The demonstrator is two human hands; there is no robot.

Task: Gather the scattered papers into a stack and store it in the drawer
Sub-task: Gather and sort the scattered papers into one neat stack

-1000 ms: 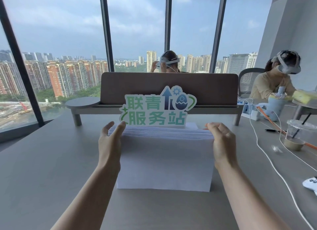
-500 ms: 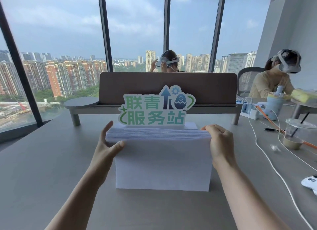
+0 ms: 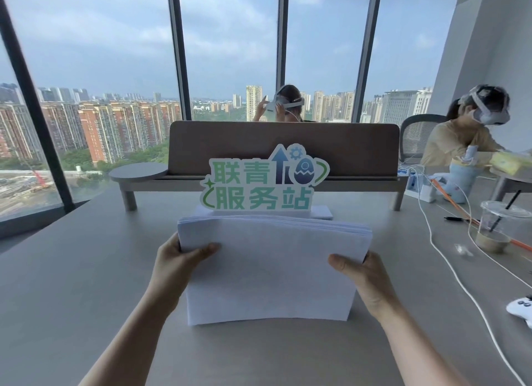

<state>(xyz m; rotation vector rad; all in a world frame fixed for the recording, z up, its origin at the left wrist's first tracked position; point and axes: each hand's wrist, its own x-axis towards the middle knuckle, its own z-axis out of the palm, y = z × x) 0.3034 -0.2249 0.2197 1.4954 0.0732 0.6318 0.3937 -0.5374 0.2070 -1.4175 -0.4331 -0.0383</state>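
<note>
White paper stack [image 3: 270, 270] gripped at both sides, upright on its near edge or just off the grey worktop [image 3: 72, 285]; contact with the surface not certain from this angle. Left hand [image 3: 175, 267] clamped on the left edge, thumb across the front sheet, fingers hidden behind. Right hand [image 3: 365, 282] clamped on the right edge the same way, thumb in front. Top edge fanned and bowed, sheets not flush, upper corners splayed past the hands.

Likely trouble from here:
- Middle sheets slipping out and down, since pressed only at the two sides and the stack sags between them.
- Back sheets peeling away toward the far side, out of sight behind the front sheet.
- Top edge knocking the green-lettered sign [image 3: 263, 184] standing just beyond it, if tilted or pushed farther.
- Swing to the right catching the white cable [image 3: 449, 259], the lidded plastic cup [image 3: 499, 227] with a straw, or the white controller [image 3: 521, 310] near the right edge.
- Corners creasing under tight thumbs.

No drawer in view anywhere, so a carry with an unsquared stack probably ahead; a release of one hand for opening it would leave a loose, fanned bundle in a single grip.
</note>
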